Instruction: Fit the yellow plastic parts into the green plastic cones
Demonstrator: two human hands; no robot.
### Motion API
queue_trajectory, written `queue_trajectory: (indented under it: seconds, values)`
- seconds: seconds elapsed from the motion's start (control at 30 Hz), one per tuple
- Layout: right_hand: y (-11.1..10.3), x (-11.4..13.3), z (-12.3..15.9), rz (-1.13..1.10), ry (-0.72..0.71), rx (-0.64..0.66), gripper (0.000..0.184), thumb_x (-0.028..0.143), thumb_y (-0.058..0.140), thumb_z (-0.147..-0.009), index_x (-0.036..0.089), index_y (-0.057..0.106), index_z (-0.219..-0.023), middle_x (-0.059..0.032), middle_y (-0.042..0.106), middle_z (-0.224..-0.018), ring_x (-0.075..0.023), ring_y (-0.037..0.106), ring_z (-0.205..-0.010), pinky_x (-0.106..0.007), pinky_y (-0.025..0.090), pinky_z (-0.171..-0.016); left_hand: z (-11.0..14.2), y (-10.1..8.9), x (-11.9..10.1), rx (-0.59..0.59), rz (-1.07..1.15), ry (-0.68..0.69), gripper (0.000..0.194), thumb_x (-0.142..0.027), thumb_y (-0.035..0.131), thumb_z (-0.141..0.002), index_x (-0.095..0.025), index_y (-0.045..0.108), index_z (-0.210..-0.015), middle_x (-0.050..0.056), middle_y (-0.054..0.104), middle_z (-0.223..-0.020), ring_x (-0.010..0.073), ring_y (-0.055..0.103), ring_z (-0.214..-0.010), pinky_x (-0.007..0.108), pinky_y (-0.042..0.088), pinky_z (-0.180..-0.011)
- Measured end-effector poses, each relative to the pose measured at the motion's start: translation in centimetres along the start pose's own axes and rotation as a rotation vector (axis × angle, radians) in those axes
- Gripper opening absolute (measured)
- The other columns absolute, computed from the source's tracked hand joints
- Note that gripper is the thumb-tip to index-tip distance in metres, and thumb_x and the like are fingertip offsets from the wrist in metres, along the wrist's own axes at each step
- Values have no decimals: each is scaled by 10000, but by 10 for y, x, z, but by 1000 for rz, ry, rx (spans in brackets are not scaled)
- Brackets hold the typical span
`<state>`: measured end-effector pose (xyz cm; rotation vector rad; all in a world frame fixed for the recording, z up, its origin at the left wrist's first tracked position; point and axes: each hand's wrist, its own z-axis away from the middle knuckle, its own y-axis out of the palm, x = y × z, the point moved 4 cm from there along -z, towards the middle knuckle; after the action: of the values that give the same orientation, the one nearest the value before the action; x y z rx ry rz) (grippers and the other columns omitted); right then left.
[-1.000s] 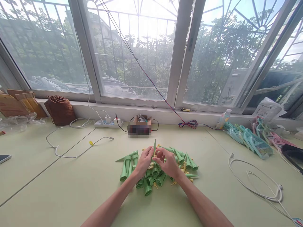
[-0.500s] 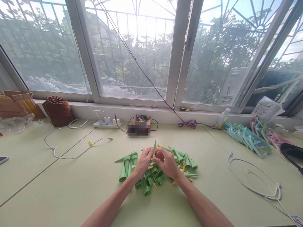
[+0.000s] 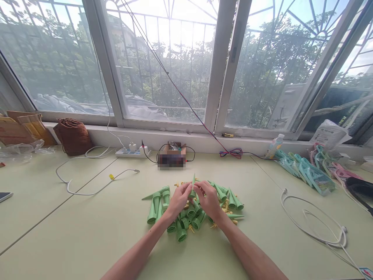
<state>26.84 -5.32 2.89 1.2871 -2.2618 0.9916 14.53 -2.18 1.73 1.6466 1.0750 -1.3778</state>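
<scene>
Between my two hands, a green plastic watering spike (image 3: 194,179) points tip up over the pile. My left hand (image 3: 178,200) is closed, its thumb and fingers pinching the spike from the left. From the other side, my right hand (image 3: 209,197) closes its fingertips on the same spike; whether they also hold a small yellow part is hidden. Beneath and around both hands lie several more green spikes (image 3: 181,234), some with ridged caps. Small yellow nozzle pieces (image 3: 191,228) are scattered among them.
Behind the pile stands a small open box (image 3: 175,148) with a blurred front. A power strip (image 3: 132,153) and white cable (image 3: 87,193) lie left. To the right are a coiled white cable (image 3: 313,233), packaged teal clips (image 3: 314,177) and a bottle (image 3: 274,146).
The held spike has shifted slightly right and stands more upright. My right fingers have closed in on it, and the yellow piece seen between my hands is now hidden.
</scene>
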Motion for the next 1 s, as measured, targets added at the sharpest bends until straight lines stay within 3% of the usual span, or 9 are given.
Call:
queue_trajectory:
  seconds: [0.1, 0.17, 0.27, 0.37, 0.6, 1.0]
  values:
    - [-2, -4, 0, -12, 31, -49, 260, 331, 432, -987, 174, 639, -997, -65, 656, -883, -160, 595, -721, -249, 462, -640, 1, -6, -1, -90, -124, 9, 434, -450, 554, -849, -170, 552, -1180, 3, 600, -737, 156, 561, -649, 245, 490, -524]
    - [-6, -7, -1, -2, 72, -112, 261, 331, 420, -989, 168, 624, -982, -60, 654, -861, -156, 585, -705, -245, 454, -636, 2, -11, -6, -167, -271, 85, 396, -395, 525, -871, -183, 514, -1205, -44, 532, -651, 124, 502, -547, 229, 451, -516]
    - [-11, -12, -1, 62, 122, -176, 281, 332, 401, -994, 172, 580, -848, -5, 569, -680, -137, 498, -596, -237, 401, -590, 5, -17, -14, -261, -565, 225, 291, -312, 481, -887, -193, 570, -1137, -45, 530, -644, 117, 481, -519, 235, 419, -545]
    - [-12, -16, -2, 126, 139, -191, 342, 336, 394, -994, 193, 472, -693, 47, 420, -562, -116, 369, -512, -234, 310, -529, 6, -18, -18, -286, -822, 283, 248, -251, 472, -876, -186, 654, -1032, 6, 617, -720, 148, 553, -596, 264, 436, -617]
    - [-9, -22, -1, 196, 152, -173, 469, 361, 381, -996, 213, 249, -571, 76, 228, -492, -99, 208, -465, -267, 180, -488, 7, -18, -14, -274, -1132, 203, 278, -223, 434, -904, -170, 668, -1044, 78, 706, -886, 223, 643, -813, 347, 430, -809]
    - [-7, -22, -1, 184, 157, -151, 487, 352, 303, -1016, 227, 261, -546, 62, 253, -461, -102, 223, -422, -283, 179, -459, 8, -27, -24, -357, -1398, 50, 334, -210, 366, -938, -173, 649, -1112, 115, 691, -887, 281, 570, -876, 391, 324, -805]
